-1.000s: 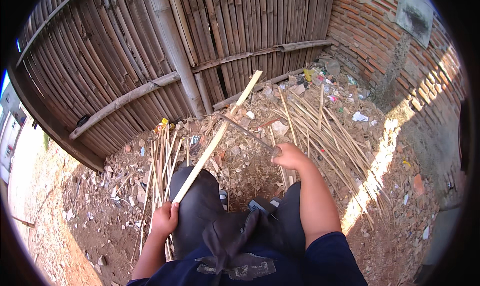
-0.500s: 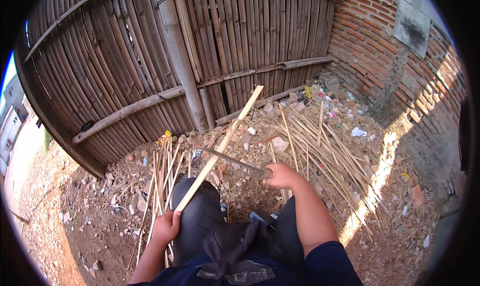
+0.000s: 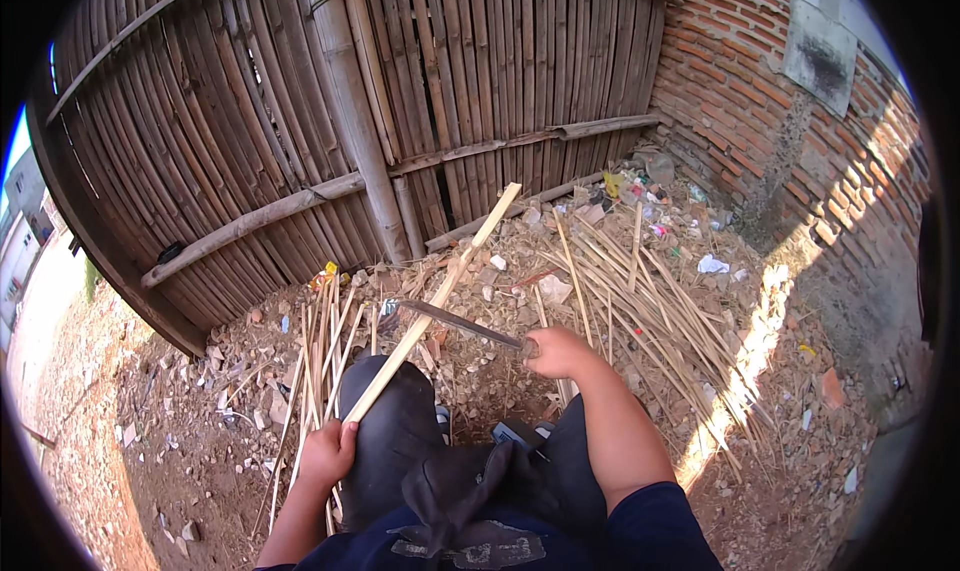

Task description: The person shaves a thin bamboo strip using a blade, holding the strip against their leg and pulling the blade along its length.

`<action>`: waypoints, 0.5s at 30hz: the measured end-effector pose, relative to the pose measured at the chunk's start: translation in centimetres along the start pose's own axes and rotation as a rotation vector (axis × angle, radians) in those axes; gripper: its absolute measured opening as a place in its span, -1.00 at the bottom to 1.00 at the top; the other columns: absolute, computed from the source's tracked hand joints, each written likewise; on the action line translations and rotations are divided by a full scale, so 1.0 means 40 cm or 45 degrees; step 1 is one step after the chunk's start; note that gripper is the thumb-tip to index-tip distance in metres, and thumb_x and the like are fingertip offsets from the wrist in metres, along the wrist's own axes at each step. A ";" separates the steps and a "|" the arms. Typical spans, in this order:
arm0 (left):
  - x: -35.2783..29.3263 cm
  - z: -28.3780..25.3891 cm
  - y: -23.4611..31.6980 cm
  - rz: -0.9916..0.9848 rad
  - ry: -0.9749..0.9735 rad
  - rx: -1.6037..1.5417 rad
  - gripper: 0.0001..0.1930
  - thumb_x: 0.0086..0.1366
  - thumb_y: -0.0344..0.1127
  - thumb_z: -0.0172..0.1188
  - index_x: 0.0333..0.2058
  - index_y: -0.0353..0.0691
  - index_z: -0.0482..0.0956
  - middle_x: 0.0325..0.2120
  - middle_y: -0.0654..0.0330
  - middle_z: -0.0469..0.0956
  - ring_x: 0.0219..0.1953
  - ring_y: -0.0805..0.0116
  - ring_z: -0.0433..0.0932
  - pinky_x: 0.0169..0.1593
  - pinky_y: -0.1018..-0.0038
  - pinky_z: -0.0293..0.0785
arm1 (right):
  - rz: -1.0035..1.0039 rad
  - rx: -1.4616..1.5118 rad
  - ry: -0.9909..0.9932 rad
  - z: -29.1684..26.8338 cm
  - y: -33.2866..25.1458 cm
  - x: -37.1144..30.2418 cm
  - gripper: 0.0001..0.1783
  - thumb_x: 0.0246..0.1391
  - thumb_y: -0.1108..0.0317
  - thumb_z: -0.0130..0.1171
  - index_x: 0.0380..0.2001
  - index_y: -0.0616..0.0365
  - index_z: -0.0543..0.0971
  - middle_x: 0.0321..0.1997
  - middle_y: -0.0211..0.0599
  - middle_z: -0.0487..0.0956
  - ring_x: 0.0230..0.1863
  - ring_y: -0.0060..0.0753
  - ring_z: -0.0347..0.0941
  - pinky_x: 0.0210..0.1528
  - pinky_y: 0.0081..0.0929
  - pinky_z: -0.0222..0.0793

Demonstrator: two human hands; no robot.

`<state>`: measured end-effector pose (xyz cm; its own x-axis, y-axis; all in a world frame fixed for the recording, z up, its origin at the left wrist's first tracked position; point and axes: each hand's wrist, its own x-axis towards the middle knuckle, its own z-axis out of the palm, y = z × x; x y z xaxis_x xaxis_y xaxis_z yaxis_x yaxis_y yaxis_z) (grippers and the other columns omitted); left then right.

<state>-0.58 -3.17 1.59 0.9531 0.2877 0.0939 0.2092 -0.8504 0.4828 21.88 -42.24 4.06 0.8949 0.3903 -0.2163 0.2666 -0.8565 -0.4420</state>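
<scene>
A long pale bamboo strip [image 3: 407, 347] slants up and away from my left hand [image 3: 328, 453], whose fingers are wrapped round its near end beside my left thigh. My right hand [image 3: 558, 355] is closed on the handle of a long-bladed knife [image 3: 462, 324]. The dark blade points left and crosses the strip near its middle; I cannot tell how deep its edge sits. Past the blade, the strip's far end rises toward the fence with nothing holding it.
Several thin strips [image 3: 330, 336] lie left of my knee, and a larger pile of strips [image 3: 665, 296] spreads to the right. A bamboo fence [image 3: 250, 131] stands ahead, meeting a brick wall [image 3: 730, 81] at the right. Rubble and litter cover the ground.
The strip's far end has dipped slightly. The knife and my right hand have shifted a little to the left; both hands keep their holds.
</scene>
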 end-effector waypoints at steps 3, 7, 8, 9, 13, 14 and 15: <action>-0.005 0.008 -0.013 0.008 0.022 -0.010 -0.53 0.42 -0.01 0.12 -0.54 -0.29 0.45 -0.63 -0.20 0.52 -0.51 -0.28 0.56 -0.39 -0.07 0.44 | -0.052 -0.007 -0.097 -0.018 -0.024 -0.005 -0.36 -0.06 0.08 0.36 0.12 0.09 0.59 0.07 0.07 0.62 0.12 0.08 0.54 0.18 -0.15 0.45; -0.002 0.014 -0.012 0.050 0.045 -0.034 -0.52 0.42 -0.01 0.13 -0.55 -0.29 0.44 -0.64 -0.20 0.52 -0.52 -0.27 0.56 -0.40 -0.06 0.43 | 0.034 0.099 0.140 -0.003 0.056 0.019 -0.36 -0.05 0.09 0.36 0.12 0.11 0.58 0.06 0.07 0.63 0.10 0.07 0.55 0.15 -0.14 0.47; -0.003 0.009 -0.006 0.041 0.031 -0.026 -0.52 0.43 -0.02 0.09 -0.55 -0.30 0.45 -0.64 -0.21 0.51 -0.51 -0.28 0.56 -0.39 -0.06 0.43 | 0.033 0.098 0.140 -0.016 0.060 0.016 -0.36 -0.05 0.09 0.36 0.12 0.11 0.58 0.06 0.07 0.63 0.10 0.07 0.55 0.15 -0.14 0.47; -0.003 0.007 -0.003 0.032 0.015 -0.018 -0.52 0.45 -0.02 0.06 -0.55 -0.31 0.45 -0.63 -0.22 0.51 -0.50 -0.29 0.55 -0.38 -0.06 0.43 | 0.101 0.128 0.159 -0.031 0.065 0.014 -0.36 -0.04 0.10 0.36 0.13 0.12 0.58 0.06 0.07 0.62 0.10 0.07 0.55 0.14 -0.15 0.47; -0.001 0.014 -0.016 0.065 0.056 -0.033 -0.52 0.42 -0.03 0.12 -0.58 -0.28 0.43 -0.66 -0.19 0.50 -0.55 -0.27 0.54 -0.43 -0.05 0.41 | 0.152 0.169 0.210 -0.027 0.058 0.005 -0.35 -0.03 0.12 0.36 0.15 0.14 0.57 0.10 0.08 0.61 0.12 0.10 0.54 0.18 -0.17 0.44; -0.003 0.016 -0.019 0.065 0.056 -0.039 -0.52 0.42 -0.02 0.12 -0.57 -0.28 0.43 -0.66 -0.19 0.50 -0.55 -0.27 0.54 -0.44 -0.05 0.41 | 0.126 0.199 0.191 -0.019 0.047 0.003 -0.34 -0.03 0.11 0.36 0.15 0.14 0.57 0.10 0.07 0.61 0.13 0.12 0.53 0.19 -0.17 0.43; -0.005 0.018 -0.020 0.065 0.057 -0.046 -0.52 0.42 -0.02 0.12 -0.57 -0.28 0.43 -0.66 -0.18 0.50 -0.56 -0.27 0.54 -0.44 -0.05 0.41 | 0.124 0.186 0.153 -0.016 0.036 0.003 -0.35 -0.02 0.11 0.35 0.16 0.14 0.56 0.10 0.07 0.61 0.13 0.13 0.53 0.19 -0.16 0.43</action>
<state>-0.79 -2.85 0.56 0.9514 0.2643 0.1579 0.1515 -0.8484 0.5072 22.60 -43.64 3.97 0.9525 0.2575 -0.1624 0.1302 -0.8268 -0.5473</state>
